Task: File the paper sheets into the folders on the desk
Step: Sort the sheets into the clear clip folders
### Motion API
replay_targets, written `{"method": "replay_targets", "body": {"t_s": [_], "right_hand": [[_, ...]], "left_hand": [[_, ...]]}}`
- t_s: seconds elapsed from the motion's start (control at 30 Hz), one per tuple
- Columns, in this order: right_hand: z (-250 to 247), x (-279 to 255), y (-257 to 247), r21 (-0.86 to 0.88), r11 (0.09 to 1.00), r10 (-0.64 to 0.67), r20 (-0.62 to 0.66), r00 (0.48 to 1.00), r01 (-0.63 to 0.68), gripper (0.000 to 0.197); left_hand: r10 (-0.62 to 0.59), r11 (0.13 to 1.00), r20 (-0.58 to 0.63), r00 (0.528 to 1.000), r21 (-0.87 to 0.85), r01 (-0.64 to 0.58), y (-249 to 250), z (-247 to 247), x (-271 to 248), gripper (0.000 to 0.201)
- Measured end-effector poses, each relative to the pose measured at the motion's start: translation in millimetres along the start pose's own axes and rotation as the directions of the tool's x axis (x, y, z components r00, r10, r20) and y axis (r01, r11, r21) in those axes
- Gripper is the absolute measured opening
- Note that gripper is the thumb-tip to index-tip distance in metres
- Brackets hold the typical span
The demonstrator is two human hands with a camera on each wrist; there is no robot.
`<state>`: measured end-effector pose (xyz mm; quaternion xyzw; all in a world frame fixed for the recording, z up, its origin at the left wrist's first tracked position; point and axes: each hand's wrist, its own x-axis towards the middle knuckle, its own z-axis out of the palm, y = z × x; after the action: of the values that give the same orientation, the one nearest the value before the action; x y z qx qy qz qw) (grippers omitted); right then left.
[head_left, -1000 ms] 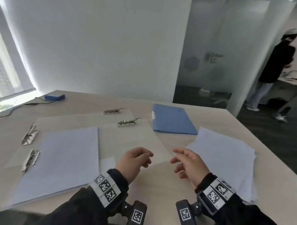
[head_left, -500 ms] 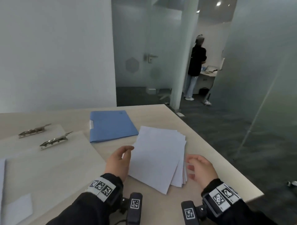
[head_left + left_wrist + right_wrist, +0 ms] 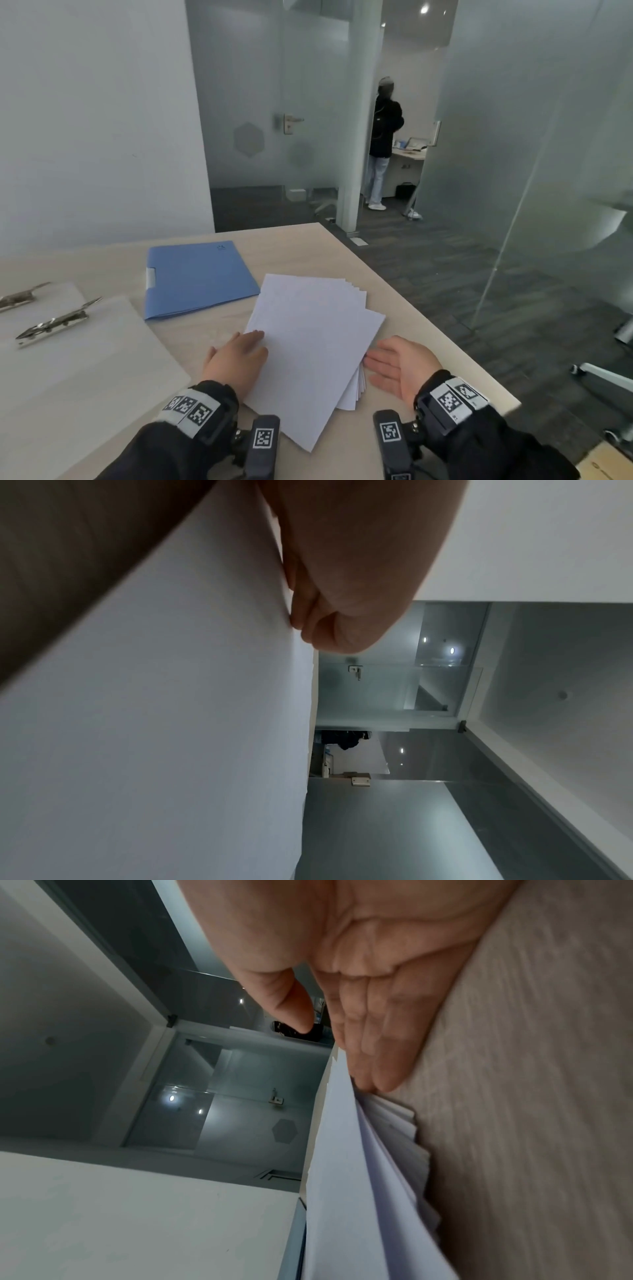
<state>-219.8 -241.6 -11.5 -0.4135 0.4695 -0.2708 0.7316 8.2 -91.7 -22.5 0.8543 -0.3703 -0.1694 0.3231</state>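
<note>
The left hand (image 3: 236,363) lies knuckles-up at the left edge of the loose stack of paper sheets (image 3: 308,346). Its fingers disappear under the top sheet, which drapes over them; whether the thumb pinches that sheet cannot be told from the head or the left wrist view. The right hand (image 3: 400,370) stands on its little-finger edge on the desk (image 3: 394,301), palm facing left, fingers straight and together, holding nothing. In the right wrist view its fingertips (image 3: 380,1080) touch the fanned lower edges of the stack while the thumb stands clear above. Both forearms come in from the near edge of the desk, wrists low, hands bracketing the stack from either side.

The stack sits on the right part of the desk, skewed and fanned, corners splayed. A closed blue folder (image 3: 198,277) lies just beyond it to the left, touching or almost touching its far corner. Further left are two translucent clip folders (image 3: 85,363), lying open, metal clips (image 3: 54,323) at their top edges.

The likely trouble: the sheets are poorly squared, so lifting from the left alone could take several at once or let the lower ones slide toward the desk's right edge. A hard push from the right hand could buckle the thin edges instead of aligning them.
</note>
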Motion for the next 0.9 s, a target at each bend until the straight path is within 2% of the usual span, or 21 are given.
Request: {"method": "replay_targets", "body": {"t_s": [0.07,0.2,0.5,0.9], "right_hand": [[1,1,-2,-0.025,1.000,0.015,0.001,1.000,-0.015,0.031],[4,3,-7,-0.094,0.995,0.030,-0.003,1.000,-0.030,0.026],[6,9,-7,-0.190,0.982,0.008,-0.075,0.997,-0.022,0.019],[6,20,-2,-0.166,0.986,-0.014,-0.120,0.993,-0.006,0.010]], "left_hand": [[0.011,0.998,-0.026,1.000,-0.055,-0.013,-3,0,0,0.046],[0.009,0.999,0.028,1.000,0.042,-0.010,-8,4,4,0.049],[0.019,0.998,0.071,0.997,0.050,-0.022,-10,5,6,0.049],[0.030,0.999,0.075,0.997,-0.026,-0.028,-13,4,6,0.040]]}}
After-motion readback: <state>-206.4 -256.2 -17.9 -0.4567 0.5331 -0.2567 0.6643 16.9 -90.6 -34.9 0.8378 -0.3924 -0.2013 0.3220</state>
